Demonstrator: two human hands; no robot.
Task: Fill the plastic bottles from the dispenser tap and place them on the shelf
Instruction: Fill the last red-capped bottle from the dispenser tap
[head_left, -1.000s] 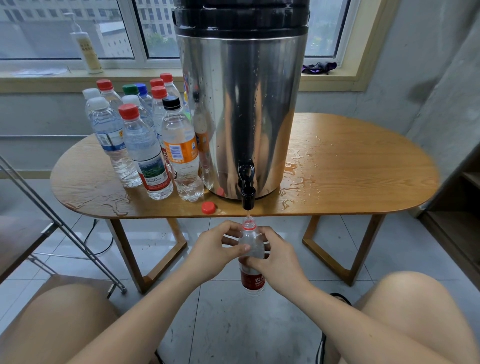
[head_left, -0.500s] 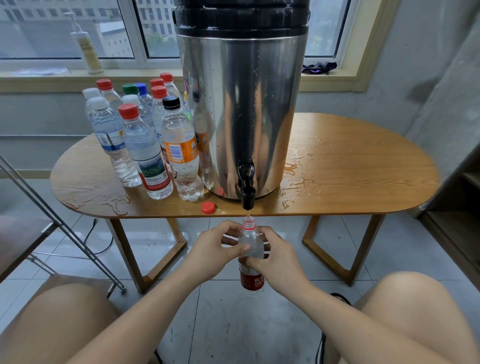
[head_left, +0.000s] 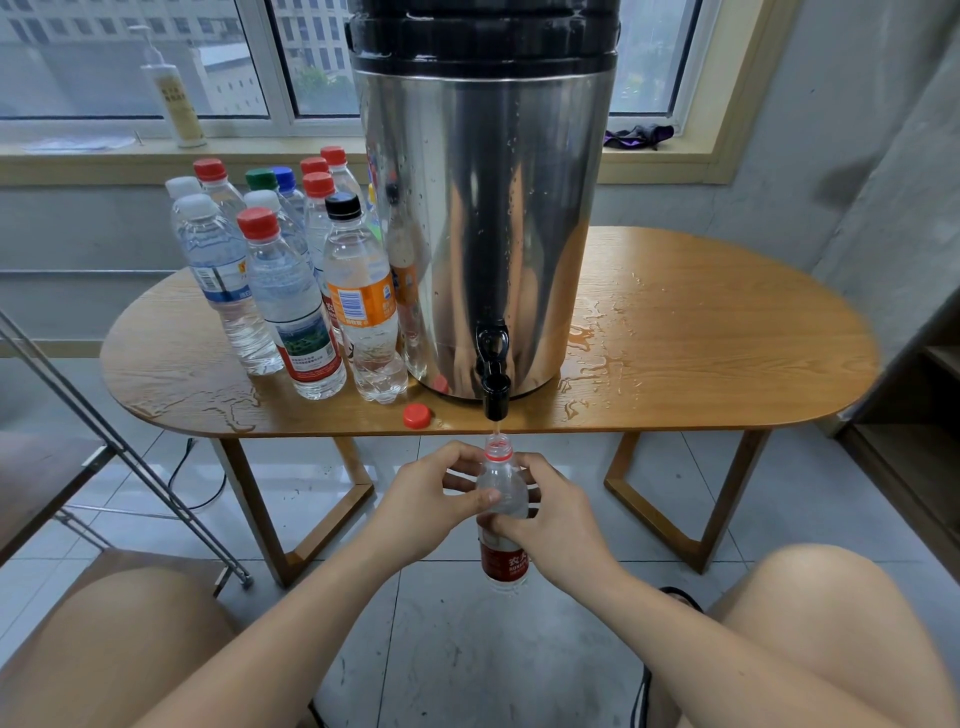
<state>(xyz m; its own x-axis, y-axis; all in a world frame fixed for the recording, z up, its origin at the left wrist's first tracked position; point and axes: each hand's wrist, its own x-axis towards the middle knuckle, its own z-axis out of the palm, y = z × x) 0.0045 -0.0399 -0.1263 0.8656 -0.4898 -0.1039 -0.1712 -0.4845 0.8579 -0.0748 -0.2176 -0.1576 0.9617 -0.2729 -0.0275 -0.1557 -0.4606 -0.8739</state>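
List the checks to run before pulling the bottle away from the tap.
1. Mouth under spout: ok. The bottle sits right below the tap.
2. Grip: ok. The left hand and right hand both hold the bottle.
3. Fill level: cannot tell. The hands cover most of the body.
4. Tap shut: not ok. A thin stream runs into the mouth.
5. Cap within reach: ok. A loose red cap lies on the table edge, left of the tap.
6. Dry table: not ok. Puddles lie beside the dispenser.
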